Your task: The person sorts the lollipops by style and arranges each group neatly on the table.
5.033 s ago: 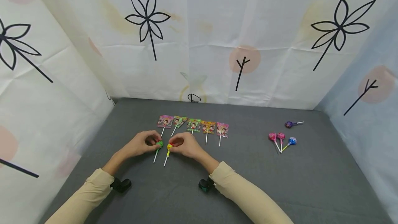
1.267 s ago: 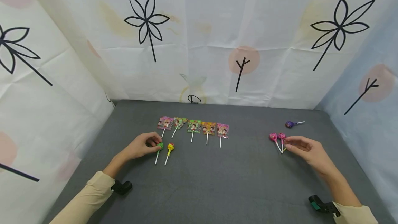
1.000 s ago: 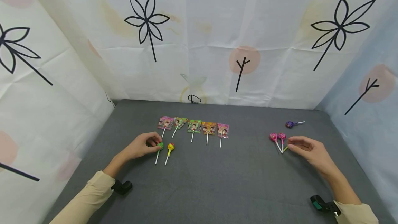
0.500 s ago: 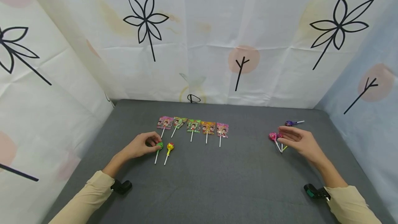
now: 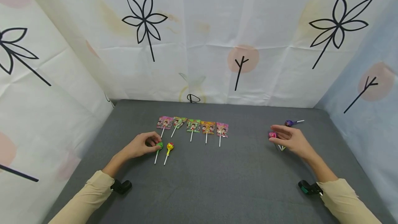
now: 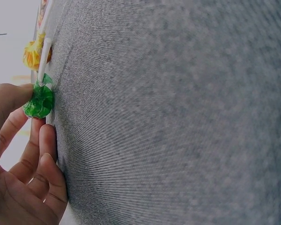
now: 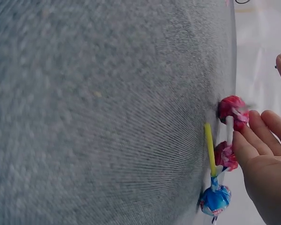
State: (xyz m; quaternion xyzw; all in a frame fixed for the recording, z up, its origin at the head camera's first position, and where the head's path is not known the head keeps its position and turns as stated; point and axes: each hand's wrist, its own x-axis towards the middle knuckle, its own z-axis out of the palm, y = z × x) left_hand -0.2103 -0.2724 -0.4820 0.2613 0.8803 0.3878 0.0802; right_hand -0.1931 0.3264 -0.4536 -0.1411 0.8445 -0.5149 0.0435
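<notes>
At the left of the table, my left hand pinches the wrapped head of a green lollipop between thumb and fingers; its white stick points toward me. A yellow lollipop lies just to its right, untouched. On the right side, my right hand hovers with thumb and fingers spread around a pink lollipop. The right wrist view shows the fingers by that pink head, a second pink lollipop and a blue lollipop with a yellow stick. In the head view, the hand covers these last two heads.
Behind my left hand runs a row of several flat-packed lollipops, among them a green packet and an orange packet. A purple lollipop lies beyond my right hand. Printed curtains border the grey table.
My right hand has left the yellow lollipop, crossed to the right-hand group, then shifted left from the blue lollipop over the pink ones. My left hand stays at the green lollipop.
</notes>
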